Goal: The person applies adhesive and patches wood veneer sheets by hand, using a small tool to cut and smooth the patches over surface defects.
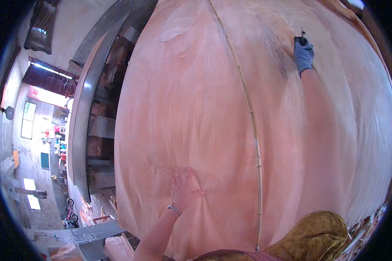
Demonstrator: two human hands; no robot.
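Note:
A wide, thin pinkish-tan sheet, which looks like wood veneer (183, 108), spreads over most of the view, with soft ripples in it. Bare and with fingers spread, my left hand (186, 189) lies flat on its near left part, a metal-banded watch (174, 209) on the wrist. My right hand (304, 54), in a grey-blue glove with dark fingers, is closed at the far right of the sheet. A small black tool (303, 35) pokes up out of it; its kind is too small to tell. Between my hands a long, jointed bamboo stick (253, 126) runs lengthwise.
Near the far left edge shows a pale oval patch (178, 27) on the sheet. Left of the stack stands a long metal-edged frame (80, 126) with dark gaps. Beyond it, a bicycle (70, 212) is on the floor. My knee (313, 235) in brown-green cloth rests at the near right.

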